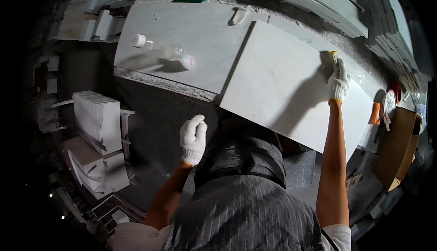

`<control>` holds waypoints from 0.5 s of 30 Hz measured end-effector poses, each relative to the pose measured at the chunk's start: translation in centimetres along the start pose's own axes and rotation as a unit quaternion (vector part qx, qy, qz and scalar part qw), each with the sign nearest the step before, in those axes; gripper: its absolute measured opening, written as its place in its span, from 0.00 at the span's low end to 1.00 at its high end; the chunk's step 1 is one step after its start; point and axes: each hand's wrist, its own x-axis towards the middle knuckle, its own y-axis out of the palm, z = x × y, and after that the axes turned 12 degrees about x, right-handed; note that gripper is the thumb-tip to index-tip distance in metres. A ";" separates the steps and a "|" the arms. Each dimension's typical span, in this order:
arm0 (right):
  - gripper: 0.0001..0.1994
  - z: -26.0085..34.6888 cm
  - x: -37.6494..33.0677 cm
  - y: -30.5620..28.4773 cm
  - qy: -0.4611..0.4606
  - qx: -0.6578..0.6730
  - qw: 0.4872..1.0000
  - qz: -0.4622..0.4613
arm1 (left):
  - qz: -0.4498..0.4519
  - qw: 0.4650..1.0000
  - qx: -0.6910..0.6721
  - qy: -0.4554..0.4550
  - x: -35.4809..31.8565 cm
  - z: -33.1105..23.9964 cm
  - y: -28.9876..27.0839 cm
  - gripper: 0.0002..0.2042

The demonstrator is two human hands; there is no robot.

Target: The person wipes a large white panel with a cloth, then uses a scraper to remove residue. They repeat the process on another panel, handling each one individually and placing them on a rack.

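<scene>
A large white slab [287, 78] lies at an angle on the worktable, its near edge close to my body. Over its right part, my right hand [338, 83], in a white knit glove, grips a bunched white knit piece with a yellow edge [333, 56], which looks like a spare work glove. The hand's shadow falls across the slab. My left hand [193, 138], also gloved in white, hangs in the air left of my body, apart from the slab. Its fingers are loosely bent, and nothing shows in them.
On the worktable [209, 37] lie a clear plastic bottle [164, 51], a small white piece [238, 16] and a green strip [189, 0]. Stacked slabs [391, 28] stand at far right. A cardboard box [397, 148] is at right, and more stacked pieces [98, 119] are at left.
</scene>
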 end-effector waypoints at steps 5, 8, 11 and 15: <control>0.16 6.1 -9.3 9.4 -0.360 0.010 0.924 0.125 | -0.016 1.000 0.006 0.001 -0.1 -0.5 -0.7 0.08; 0.14 13.4 -19.7 10.8 -0.129 0.260 0.874 0.389 | 0.022 0.999 -0.025 0.012 -0.1 -1.6 -1.4 0.09; 0.16 13.8 -25.2 10.4 -0.372 0.065 0.849 0.370 | 0.010 0.999 0.014 0.039 -0.4 -2.2 -2.7 0.09; 0.27 8.2 -17.5 0.8 -0.350 0.111 0.890 0.271 | 0.000 0.999 -0.037 -0.017 -1.6 -0.8 -3.2 0.09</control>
